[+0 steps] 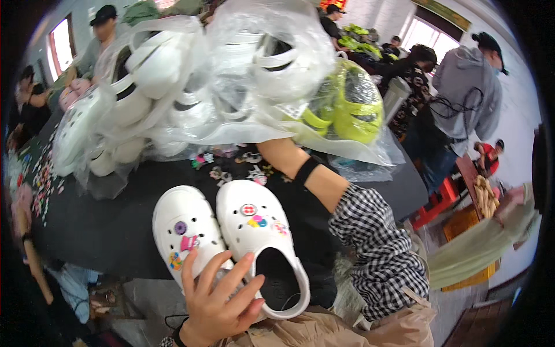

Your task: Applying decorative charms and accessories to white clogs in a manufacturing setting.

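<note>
A pair of white clogs lies side by side on the black table, toes pointing away from me. The left clog (184, 215) carries a purple round charm, a pink charm and a multicoloured one. Across the right clog (250, 199) sit a red-and-white round charm, a colourful cluster and a pinkish charm. My left hand (215, 306) rests over the back of the left clog, fingers spread, fingertips touching the two shoes. My right hand (276, 151) reaches forward past the clogs, beside scattered small charms (254, 172); its fingers are hidden under the plastic-wrapped shoes.
Clear plastic bags of white clogs (153, 69) are heaped across the far side, with bagged lime-green clogs (358, 110) at their right. More tiny charms (49, 179) cover the table's left edge. Several people stand or sit around; a red stool (436, 202) is at right.
</note>
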